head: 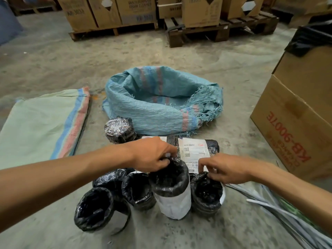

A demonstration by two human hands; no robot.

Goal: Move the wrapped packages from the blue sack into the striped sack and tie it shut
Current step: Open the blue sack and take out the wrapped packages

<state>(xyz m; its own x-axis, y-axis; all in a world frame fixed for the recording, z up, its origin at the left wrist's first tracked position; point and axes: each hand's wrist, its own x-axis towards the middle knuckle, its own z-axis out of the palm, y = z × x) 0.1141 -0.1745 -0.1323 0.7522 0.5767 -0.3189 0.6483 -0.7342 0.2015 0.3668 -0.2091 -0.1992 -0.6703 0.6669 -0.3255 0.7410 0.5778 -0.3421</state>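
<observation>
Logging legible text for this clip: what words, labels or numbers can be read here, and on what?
"MULTIPURPOSE FOAM CLEANER", seen mirrored: cardboard box on the pallet.
"KB-9000TE" in red, upside down and mirrored: big cardboard box at right.
Shipping label on the flat black-wrapped package: barcodes and print too small to read.
White label on the cylindrical package: nothing readable.
Other pallet boxes: too blurred.
</observation>
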